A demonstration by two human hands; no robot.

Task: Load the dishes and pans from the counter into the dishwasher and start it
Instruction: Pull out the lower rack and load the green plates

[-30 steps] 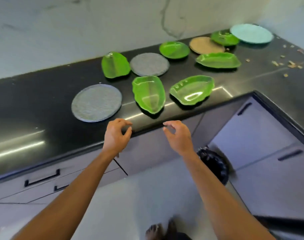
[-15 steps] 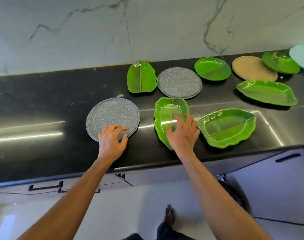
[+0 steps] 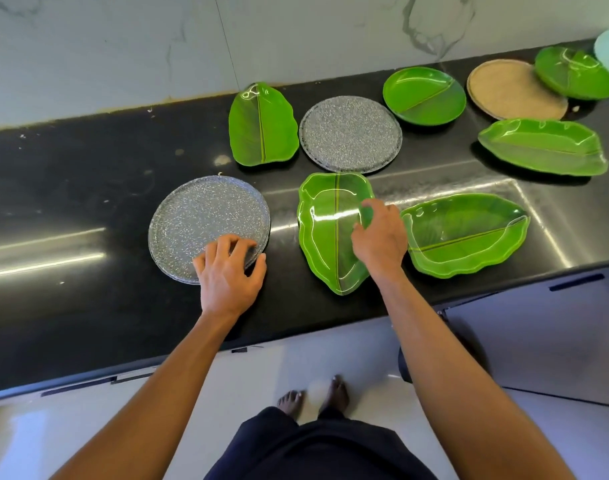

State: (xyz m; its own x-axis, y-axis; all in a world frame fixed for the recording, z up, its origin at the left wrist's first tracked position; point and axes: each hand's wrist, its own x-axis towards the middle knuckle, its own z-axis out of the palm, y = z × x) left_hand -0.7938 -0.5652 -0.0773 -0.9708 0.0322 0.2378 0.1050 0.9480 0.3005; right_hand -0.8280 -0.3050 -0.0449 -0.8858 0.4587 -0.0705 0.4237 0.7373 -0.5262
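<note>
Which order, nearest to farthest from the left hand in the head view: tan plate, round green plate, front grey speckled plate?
1. Front grey speckled plate, under the left hand, front left.
2. Round green plate, back, right of centre.
3. Tan plate, back right.

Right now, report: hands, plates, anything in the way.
Left hand grips near rim of front grey speckled plate. Right hand curls over right rim of middle green leaf plate. Both flat on counter. Another leaf plate close beside right hand.
</note>
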